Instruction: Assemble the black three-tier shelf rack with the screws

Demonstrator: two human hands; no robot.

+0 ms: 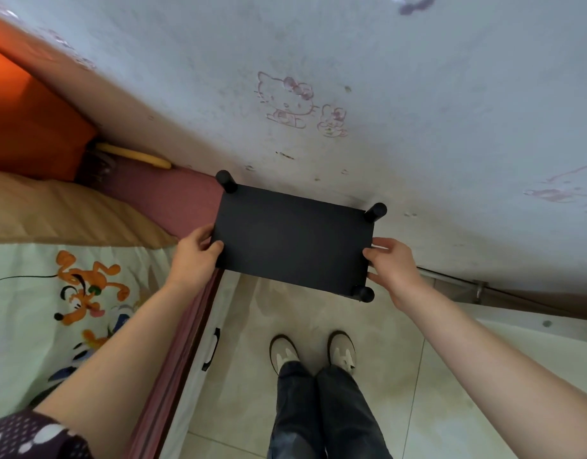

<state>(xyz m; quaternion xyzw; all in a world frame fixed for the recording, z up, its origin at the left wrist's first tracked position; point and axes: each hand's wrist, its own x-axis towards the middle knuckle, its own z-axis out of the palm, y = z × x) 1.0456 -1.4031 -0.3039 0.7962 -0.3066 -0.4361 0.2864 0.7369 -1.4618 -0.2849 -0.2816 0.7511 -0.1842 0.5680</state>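
The left hand grips one short edge of the black shelf rack, thumb on top; the right hand holds the opposite edge, fingers curled round it; the rack stands by the wall, beside the bed, round post caps showing at three corners; assembly looks finished, this being placement; next calls for settling it level against the wall.

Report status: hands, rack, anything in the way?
Left hand and right hand grip the black rack by its short ends. Held near the wall. Bed close on left.
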